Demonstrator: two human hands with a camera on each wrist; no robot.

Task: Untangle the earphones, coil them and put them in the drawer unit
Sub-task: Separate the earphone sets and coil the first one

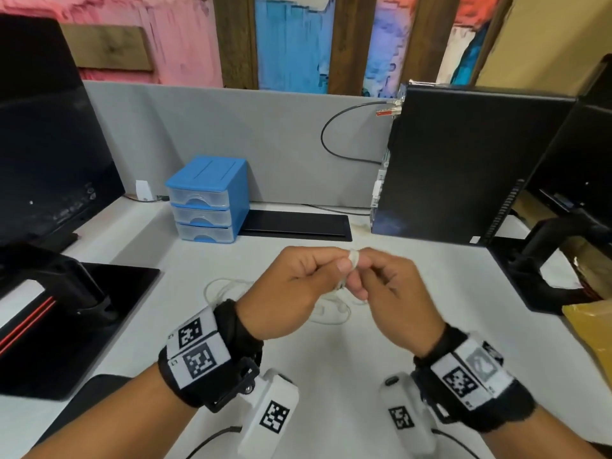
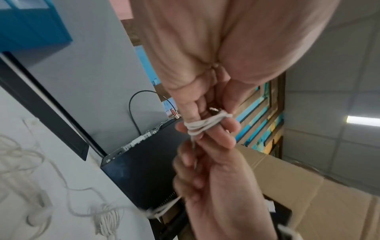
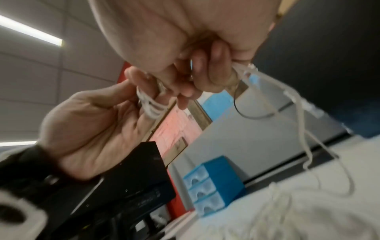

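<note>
The white earphone cable is wound in a few turns around the fingers of my left hand, held above the middle of the desk. In the left wrist view the coil sits near the fingertips. My right hand is close against the left and pinches the cable. From there it trails down to the loose tangle on the desk. The blue drawer unit stands at the back left with its three clear drawers closed.
A black computer tower stands at the back right with a black strip beside it. A dark monitor and its base fill the left. A monitor arm and a yellow envelope are on the right.
</note>
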